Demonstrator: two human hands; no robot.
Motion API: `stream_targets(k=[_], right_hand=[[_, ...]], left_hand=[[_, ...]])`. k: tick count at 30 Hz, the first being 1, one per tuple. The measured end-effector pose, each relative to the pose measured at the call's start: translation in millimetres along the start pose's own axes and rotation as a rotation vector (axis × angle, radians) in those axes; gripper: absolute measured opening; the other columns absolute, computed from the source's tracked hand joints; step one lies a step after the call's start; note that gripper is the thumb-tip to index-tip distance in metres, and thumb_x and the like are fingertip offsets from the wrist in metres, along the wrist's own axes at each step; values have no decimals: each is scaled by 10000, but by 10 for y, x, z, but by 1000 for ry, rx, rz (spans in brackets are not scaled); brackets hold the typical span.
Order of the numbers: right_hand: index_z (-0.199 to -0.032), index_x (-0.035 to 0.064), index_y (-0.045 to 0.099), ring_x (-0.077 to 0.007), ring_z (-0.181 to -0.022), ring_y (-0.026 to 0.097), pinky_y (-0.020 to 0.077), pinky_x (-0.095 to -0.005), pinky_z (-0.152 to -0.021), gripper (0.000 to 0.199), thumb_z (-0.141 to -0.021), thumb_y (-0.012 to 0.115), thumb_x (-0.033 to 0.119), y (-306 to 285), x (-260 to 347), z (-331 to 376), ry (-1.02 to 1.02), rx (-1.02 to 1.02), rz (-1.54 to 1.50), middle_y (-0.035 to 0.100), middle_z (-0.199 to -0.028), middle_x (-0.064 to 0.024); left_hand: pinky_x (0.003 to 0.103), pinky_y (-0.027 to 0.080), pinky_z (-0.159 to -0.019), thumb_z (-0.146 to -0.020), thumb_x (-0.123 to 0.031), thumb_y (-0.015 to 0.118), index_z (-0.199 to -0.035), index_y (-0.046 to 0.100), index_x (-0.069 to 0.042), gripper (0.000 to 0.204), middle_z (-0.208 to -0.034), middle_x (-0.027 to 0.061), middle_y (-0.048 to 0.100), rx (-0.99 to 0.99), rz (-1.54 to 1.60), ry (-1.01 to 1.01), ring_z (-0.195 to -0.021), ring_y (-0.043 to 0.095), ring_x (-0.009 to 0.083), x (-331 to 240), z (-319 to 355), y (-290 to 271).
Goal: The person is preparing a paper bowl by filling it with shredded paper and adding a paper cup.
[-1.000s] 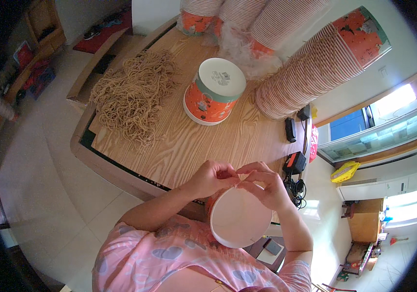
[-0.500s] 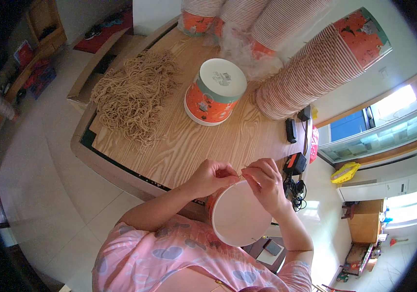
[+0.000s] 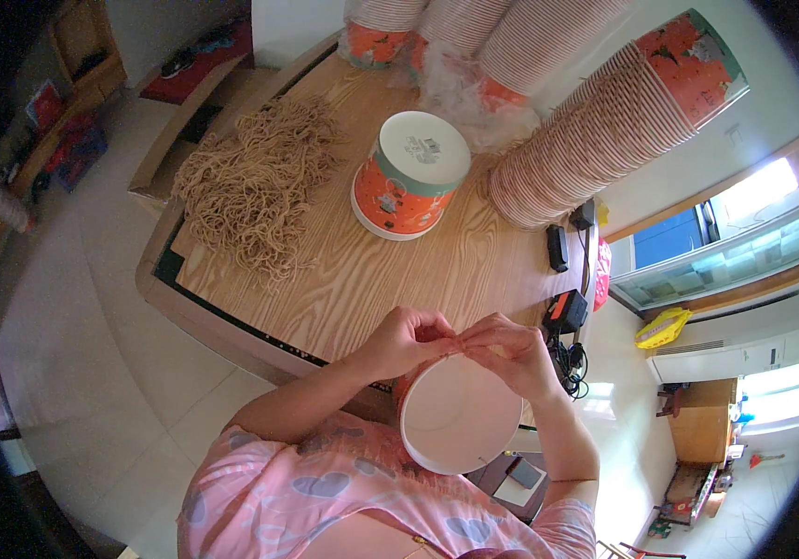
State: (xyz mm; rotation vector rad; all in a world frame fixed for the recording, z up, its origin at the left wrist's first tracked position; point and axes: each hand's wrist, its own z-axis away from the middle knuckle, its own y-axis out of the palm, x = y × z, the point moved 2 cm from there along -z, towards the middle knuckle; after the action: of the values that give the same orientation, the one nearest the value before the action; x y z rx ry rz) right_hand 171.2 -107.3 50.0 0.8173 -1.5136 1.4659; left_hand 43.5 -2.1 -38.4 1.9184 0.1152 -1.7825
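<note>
Presumably, the likeliest trouble is the wide, round paper bucket, white inside and orange outside (image 3: 460,419), tipping: it sits in front of the chest just below the table's (image 3: 343,298) near edge, and no palm can be seen around its wall. An uneven pull by the left hand (image 3: 409,340) or right hand (image 3: 511,356) could swing it or dent the thin rim. Both hands have thumbs and fingers drawn into pinches, fingertips meeting at the rim's far side; whether anything fine lies between them is too small to tell. If something does, it could slip out, since only fingertips would hold it.

The bucket's mouth faces up toward the head, round and undented where visible, the inside plain white and empty. Its orange side shows as a narrow strip at left. A tiny dark mark shows at the rim's near right; I cannot tell what it is.
</note>
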Motion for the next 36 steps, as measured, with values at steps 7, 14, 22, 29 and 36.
stream_targets(k=[7,14,22,29,36], right_hand=[[-883,28,660,-239,-832,574,470,-309,-729,188,-708,656,-42,88,57,-62,-289,-223,459,639,-893,-84],[-809,29,627,-283,-835,563,470,-359,-723,111,-712,680,39,59,49,-19,-292,-275,686,608,-875,-98],[-841,23,649,-200,-865,577,462,-297,-759,97,-758,685,57,-34,-78,21,24,-85,161,613,-886,-79],[-932,53,683,-161,-904,573,453,-295,-796,129,-808,645,54,42,-123,20,59,-46,-145,653,-938,-59],[-901,26,679,-181,-886,581,456,-287,-788,162,-760,638,-44,133,-28,-25,-79,-198,137,646,-932,-74]], left_hand=[[208,470,-600,-800,-126,678,-849,647,-2,137,-726,5,628,-2,-69,-15,-671,561,49,-29,6,-2],[215,474,-606,-802,-130,675,-846,648,-4,136,-732,0,629,-2,-43,-24,-676,565,52,-77,7,1],[219,479,-611,-796,-154,689,-850,649,-3,166,-742,15,641,-12,-80,-55,-679,574,59,-56,-1,-14],[220,482,-612,-802,-144,685,-851,647,-1,155,-745,20,645,-4,-55,-15,-692,586,62,-9,-1,3],[223,485,-619,-802,-147,684,-842,646,-4,154,-739,21,645,-9,-68,-25,-685,586,65,-30,0,5]])
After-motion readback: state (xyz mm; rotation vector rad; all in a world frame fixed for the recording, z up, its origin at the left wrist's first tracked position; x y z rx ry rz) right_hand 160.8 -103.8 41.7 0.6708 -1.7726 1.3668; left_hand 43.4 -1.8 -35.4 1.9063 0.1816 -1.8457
